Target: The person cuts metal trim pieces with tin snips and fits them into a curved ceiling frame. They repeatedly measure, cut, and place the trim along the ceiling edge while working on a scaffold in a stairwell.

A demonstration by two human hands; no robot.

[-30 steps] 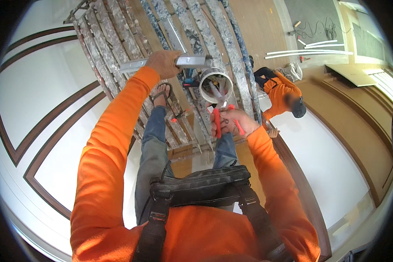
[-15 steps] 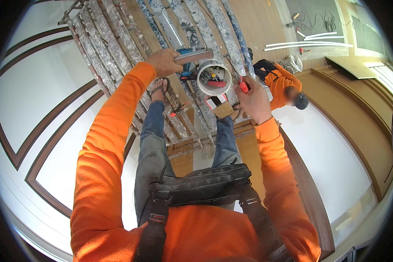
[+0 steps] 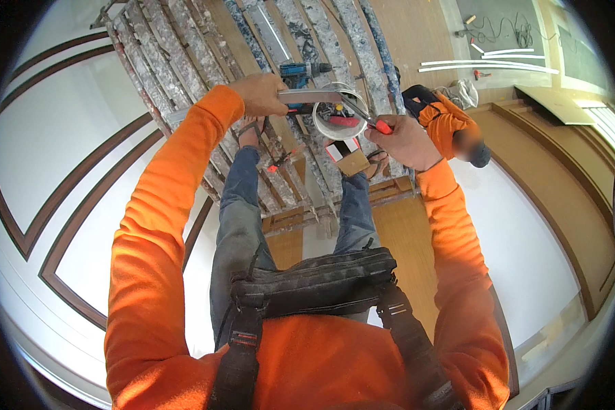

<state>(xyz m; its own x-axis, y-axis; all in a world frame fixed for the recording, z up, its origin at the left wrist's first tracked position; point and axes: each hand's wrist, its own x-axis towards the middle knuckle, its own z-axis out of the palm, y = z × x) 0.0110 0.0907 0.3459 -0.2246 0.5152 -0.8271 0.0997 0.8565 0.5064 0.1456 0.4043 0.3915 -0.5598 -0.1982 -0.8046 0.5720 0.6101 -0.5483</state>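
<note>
Both orange-sleeved arms outstretched, left hand (image 3: 261, 93) and right hand (image 3: 402, 141) each closed in a grip.

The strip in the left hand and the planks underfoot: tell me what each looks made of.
Strip: likely metal, a grey, flat, straight-edged bar with a dull sheen, held by the left hand. Planks: probably wood, long boards, weathered and heavily splattered with pale paint or plaster.

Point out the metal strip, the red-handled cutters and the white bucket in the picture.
metal strip (image 3: 311, 96): head view, middle of the flat bar.
red-handled cutters (image 3: 383, 127): head view, red handle end.
white bucket (image 3: 323, 127): head view, near rim.
</note>
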